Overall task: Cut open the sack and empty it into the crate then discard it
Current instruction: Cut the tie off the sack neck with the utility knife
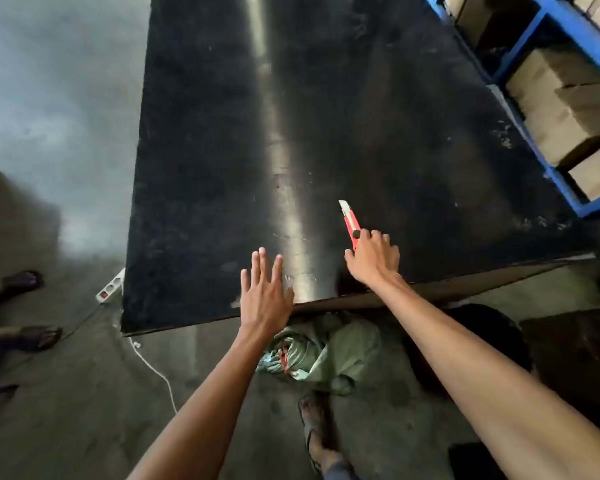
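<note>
A green woven sack [321,353], tied at its mouth with red string, lies on the concrete floor under the near edge of a black table [326,116]. My right hand [373,259] rests on the tabletop and grips a red box cutter [350,221] with its blade out and pointing away from me. My left hand [265,294] lies flat on the table's near edge with fingers spread and holds nothing. No crate shows clearly.
Blue shelving [548,22] with cardboard boxes [565,112] stands at the right. A white power strip [111,287] and its cord [155,368] lie by the table's left corner. Another person's sandalled feet [35,336] are at the left. My own foot [317,431] is below the sack.
</note>
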Available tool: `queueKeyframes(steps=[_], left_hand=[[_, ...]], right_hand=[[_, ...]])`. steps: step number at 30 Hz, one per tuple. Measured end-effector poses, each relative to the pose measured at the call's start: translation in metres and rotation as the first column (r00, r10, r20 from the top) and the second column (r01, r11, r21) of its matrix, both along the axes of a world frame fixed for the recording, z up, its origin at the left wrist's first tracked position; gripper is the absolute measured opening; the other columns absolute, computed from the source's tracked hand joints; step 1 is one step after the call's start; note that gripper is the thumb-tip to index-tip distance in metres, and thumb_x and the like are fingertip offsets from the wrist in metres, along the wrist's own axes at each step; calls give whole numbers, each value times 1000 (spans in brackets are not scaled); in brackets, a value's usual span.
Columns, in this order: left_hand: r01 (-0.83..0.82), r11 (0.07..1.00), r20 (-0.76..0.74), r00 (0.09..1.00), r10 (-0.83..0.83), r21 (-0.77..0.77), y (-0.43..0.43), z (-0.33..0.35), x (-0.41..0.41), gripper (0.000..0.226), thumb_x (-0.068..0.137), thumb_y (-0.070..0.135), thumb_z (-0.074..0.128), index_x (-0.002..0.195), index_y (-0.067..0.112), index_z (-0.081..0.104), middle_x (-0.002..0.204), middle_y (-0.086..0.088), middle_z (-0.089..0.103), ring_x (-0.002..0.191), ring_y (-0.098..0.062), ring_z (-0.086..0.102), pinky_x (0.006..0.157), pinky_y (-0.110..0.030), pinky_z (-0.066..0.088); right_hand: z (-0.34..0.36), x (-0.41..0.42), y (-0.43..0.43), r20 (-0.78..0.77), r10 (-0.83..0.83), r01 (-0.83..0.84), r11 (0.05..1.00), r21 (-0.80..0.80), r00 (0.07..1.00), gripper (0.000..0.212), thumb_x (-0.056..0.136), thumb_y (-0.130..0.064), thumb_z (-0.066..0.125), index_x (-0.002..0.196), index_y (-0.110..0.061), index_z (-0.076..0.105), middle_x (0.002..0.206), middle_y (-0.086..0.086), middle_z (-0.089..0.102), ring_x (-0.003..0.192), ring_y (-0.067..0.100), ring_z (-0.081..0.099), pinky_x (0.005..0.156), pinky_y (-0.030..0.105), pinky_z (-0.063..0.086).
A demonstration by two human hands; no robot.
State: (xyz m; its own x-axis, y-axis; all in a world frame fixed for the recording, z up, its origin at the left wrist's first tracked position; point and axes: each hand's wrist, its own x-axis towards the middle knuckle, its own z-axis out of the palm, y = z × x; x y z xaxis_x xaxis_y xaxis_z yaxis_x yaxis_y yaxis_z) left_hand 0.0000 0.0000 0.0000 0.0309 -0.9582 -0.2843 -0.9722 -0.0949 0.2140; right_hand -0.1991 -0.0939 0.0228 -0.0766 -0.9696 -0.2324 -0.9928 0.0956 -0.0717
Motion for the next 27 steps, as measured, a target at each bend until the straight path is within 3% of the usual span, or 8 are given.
queueKeyframes(steps=[4, 8, 14, 23, 27], left_hand=[[-97, 993, -21, 995, 96, -63, -18, -48, 7, 66, 106, 42, 29, 165, 19, 8, 172, -15, -7, 160, -29, -10, 128, -51, 3], [-132, 985, -32, 991, 129, -111, -22, -84, 9, 68, 102, 50, 14, 165, 25, 10, 173, -13, -7, 159, -27, -10, 129, -53, 4], [-127, 981, 3, 992, 129, -148, -19, -100, 12, 64, 106, 51, 18, 165, 29, 7, 173, -10, -9, 160, -26, -10, 130, -50, 2], [-117, 983, -9, 993, 117, -139, -18, -99, 15, 64, 106, 53, 14, 165, 29, 3, 173, -10, -11, 160, -26, -12, 130, -50, 3], [-115, 986, -40, 993, 111, -120, -18, -98, 16, 65, 106, 53, 16, 165, 29, 3, 173, -10, -12, 160, -27, -13, 130, -50, 0]], right_hand=[[-30, -6, -41, -20, -67, 66, 997, -43, 998, 62, 96, -47, 57, 138, -2, 49, 134, 16, 58, 123, 33, 55, 91, 46, 51], [-48, -6, -71, 42, -74, 77, 994, -73, 996, 53, 91, -46, 67, 124, -4, 58, 123, 15, 62, 113, 32, 61, 84, 44, 56], [-59, -1, -84, 129, -108, 113, 993, -29, 986, 47, 91, -32, 73, 124, -3, 59, 123, 16, 61, 108, 31, 65, 81, 38, 57], [-46, -5, -49, 253, -209, 211, 977, 20, 945, 42, 96, -30, 65, 127, -3, 55, 125, 17, 58, 104, 30, 66, 76, 34, 53], [-21, -4, 3, 335, -218, 241, 970, -27, 917, 31, 99, -27, 59, 120, -5, 57, 121, 15, 53, 99, 35, 64, 83, 41, 50]])
